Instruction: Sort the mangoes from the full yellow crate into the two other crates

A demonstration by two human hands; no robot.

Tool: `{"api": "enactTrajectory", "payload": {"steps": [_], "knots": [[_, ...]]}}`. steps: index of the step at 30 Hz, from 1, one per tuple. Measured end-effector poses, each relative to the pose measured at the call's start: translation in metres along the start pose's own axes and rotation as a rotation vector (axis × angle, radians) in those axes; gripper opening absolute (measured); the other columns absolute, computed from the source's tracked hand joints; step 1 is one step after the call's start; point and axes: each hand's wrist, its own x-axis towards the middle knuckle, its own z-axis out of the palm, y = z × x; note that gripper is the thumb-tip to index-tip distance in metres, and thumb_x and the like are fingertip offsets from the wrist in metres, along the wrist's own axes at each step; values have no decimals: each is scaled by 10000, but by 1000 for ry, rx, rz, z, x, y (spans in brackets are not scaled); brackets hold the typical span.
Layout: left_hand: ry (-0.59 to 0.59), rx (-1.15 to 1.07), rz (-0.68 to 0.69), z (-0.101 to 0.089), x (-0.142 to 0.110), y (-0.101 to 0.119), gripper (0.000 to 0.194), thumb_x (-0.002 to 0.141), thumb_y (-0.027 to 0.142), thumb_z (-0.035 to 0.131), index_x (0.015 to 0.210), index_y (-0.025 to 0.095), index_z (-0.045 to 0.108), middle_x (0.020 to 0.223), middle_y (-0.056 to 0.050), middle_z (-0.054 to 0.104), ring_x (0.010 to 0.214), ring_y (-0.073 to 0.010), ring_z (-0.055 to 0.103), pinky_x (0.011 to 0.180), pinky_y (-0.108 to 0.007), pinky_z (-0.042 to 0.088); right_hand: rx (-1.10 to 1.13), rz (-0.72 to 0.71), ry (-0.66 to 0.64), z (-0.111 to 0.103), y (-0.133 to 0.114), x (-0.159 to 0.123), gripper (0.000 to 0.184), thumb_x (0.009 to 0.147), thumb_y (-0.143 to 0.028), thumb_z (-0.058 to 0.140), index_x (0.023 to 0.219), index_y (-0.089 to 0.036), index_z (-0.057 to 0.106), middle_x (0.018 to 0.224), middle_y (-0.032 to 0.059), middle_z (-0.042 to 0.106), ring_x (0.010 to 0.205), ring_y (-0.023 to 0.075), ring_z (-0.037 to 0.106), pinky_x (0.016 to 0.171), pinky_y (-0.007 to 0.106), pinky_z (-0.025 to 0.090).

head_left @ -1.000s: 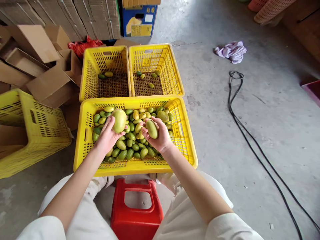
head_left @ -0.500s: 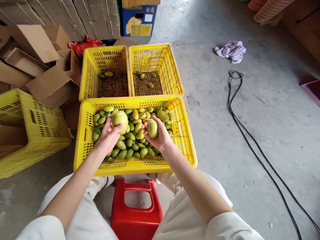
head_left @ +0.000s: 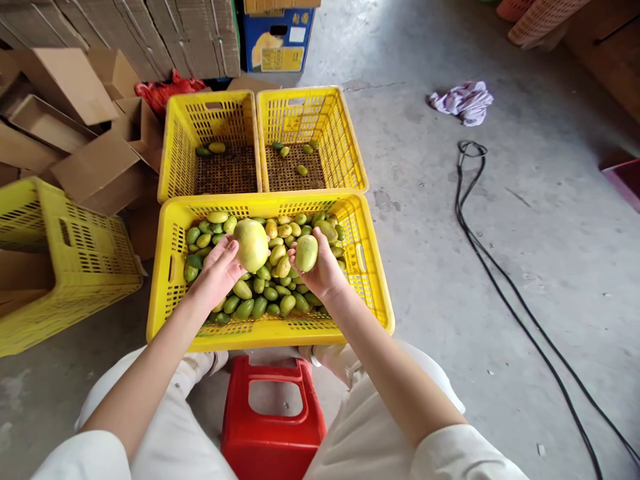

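My left hand (head_left: 220, 272) is closed around a large, round, yellow-green mango (head_left: 251, 246), its thumb along the near side. In my right hand (head_left: 324, 270) sits a smaller, oval green mango (head_left: 307, 253), gripped between thumb and curled fingers. Both hands are held side by side, apart from each other, above a wide yellow plastic crate (head_left: 270, 337). Beneath them the crate holds many small green and yellowish mangoes (head_left: 259, 307), partly hidden by my hands.
Two yellow crates (head_left: 173, 157) stand behind, each with a few mangoes inside. Another yellow crate (head_left: 95, 247) and cardboard boxes (head_left: 70, 87) lie at left. A red stool (head_left: 273, 433) is between my legs. Black cable (head_left: 493, 263) and a cloth (head_left: 463, 103) lie on the floor at right.
My left hand has moved slightly right, and the large mango has turned in it. The small mango has shifted upward in my right hand, whose thumb is straighter.
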Motion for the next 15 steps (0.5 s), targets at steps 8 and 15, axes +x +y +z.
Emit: {"api": "enactTrajectory", "payload": {"steps": [8,15], "knots": [[233,-176,-165,8,1,11,373,1024,545,673,989,186,769,986,-102,798,1000,-294,813,898,-446,719,-74,93,23,7,0,-11,353,1166,-391,552,923,-204,726,729,10,690,629,113,652,565,175,595],[219,-218,-171,5,3,8,378,905,529,859,1004,176,768,880,-43,735,762,-159,704,693,-273,660,-103,39,-126,-8,4,-3,112,906,-152,822,994,-217,801,822,-26,754,736,110,702,747,197,633]]}}
